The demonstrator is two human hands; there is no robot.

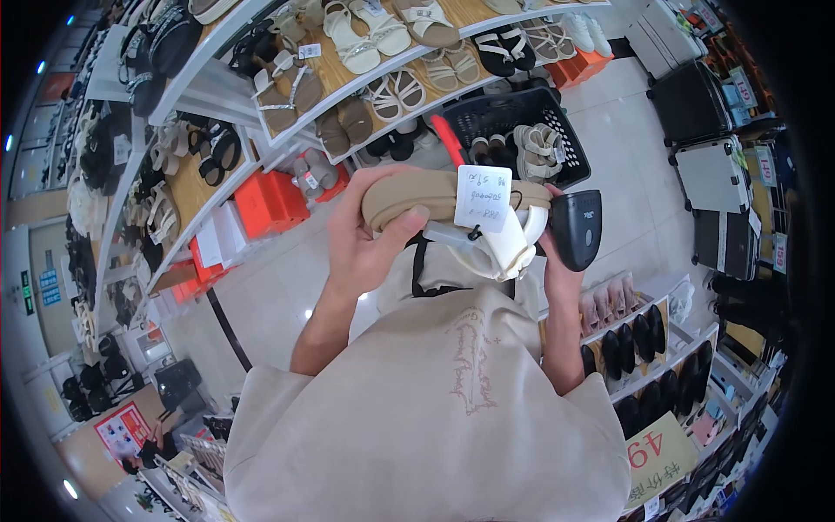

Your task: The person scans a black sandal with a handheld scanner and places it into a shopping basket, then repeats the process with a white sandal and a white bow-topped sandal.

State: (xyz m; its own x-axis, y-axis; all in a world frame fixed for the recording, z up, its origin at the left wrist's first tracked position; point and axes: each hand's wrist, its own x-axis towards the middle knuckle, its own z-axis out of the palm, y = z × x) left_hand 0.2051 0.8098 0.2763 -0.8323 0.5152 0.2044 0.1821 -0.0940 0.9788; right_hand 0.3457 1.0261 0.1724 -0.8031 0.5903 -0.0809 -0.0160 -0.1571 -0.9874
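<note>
A pair of sandals with tan soles [409, 200] and white straps [513, 248] is held up in front of my chest. My left hand [370, 235] is closed round the sole at one end, thumb on its near side. A white price tag [484, 196] with handwriting hangs over the middle of the sandals. My right hand [557, 252] is at the other end, closed and partly hidden behind a black handheld device [576, 230] that it holds, with fingertips against the sandals.
A black basket [570, 130] with a red handle [448, 139] holds sandals beyond my hands. Shoe shelves [348, 87] curve along the top and left, with orange boxes [270, 202] below. Suitcases [704, 104] stand at the right. Black shoes fill a rack [648, 378] at the lower right.
</note>
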